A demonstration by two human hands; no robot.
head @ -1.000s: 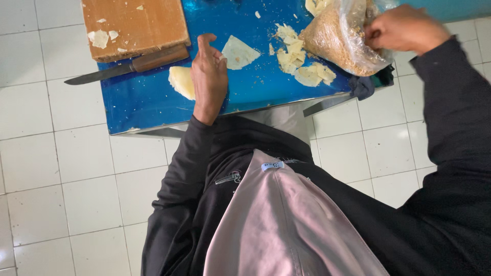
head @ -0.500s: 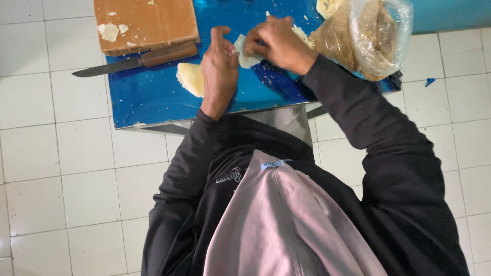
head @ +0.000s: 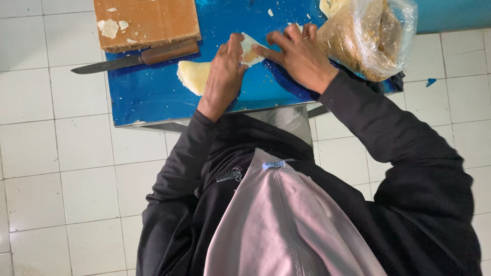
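Knife, wooden handle, lying against a wooden board on the blue table; pale folded dough beside it. Left hand, fingers together, pressing a thin pastry sheet. Right hand, fingers spread, flat on the same sheet; clear bag of brown filling just right.

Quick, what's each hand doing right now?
Left hand: open, fingers pressing the pale wrapper.
Right hand: open, fingers spread on that wrapper.

A clear plastic bag of tan crumbs sits on the blue table's far right corner.
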